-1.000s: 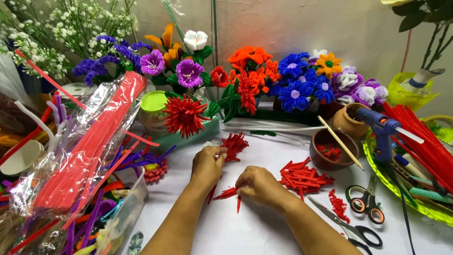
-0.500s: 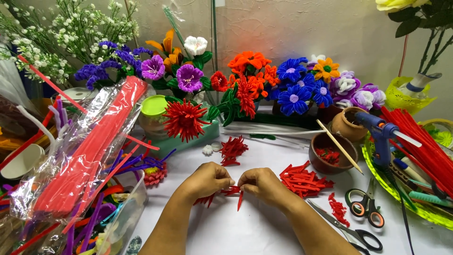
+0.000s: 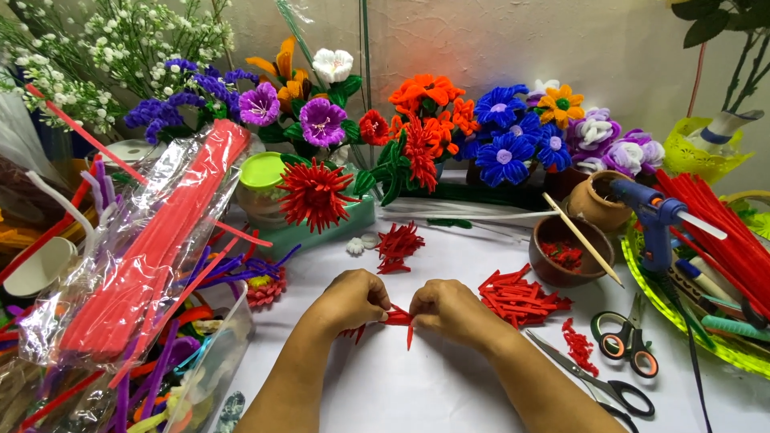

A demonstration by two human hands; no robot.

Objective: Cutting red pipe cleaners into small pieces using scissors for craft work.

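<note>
My left hand (image 3: pixel 350 300) and my right hand (image 3: pixel 453 309) meet at the middle of the white table (image 3: pixel 417 385), both pinching a small bundle of red pipe-cleaner pieces (image 3: pixel 395 317). A few red tips stick out below the fingers. Just behind the hands lies a finished red petal cluster (image 3: pixel 399 244). A pile of cut red pipe-cleaner pieces (image 3: pixel 517 294) lies right of my right hand. A red spiky pipe-cleaner flower (image 3: pixel 314 193) stands further back.
A clear bag of long red pipe cleaners (image 3: pixel 160 240) leans at the left. Two scissors (image 3: pixel 622 345) lie at the right, near a blue glue gun (image 3: pixel 658 220) and a brown bowl with a stick (image 3: pixel 565 252). Colourful pipe-cleaner flowers (image 3: pixel 449 128) line the back wall.
My left hand has come back from the red cluster toward me. Both hands are now together, closed on the red pieces.
</note>
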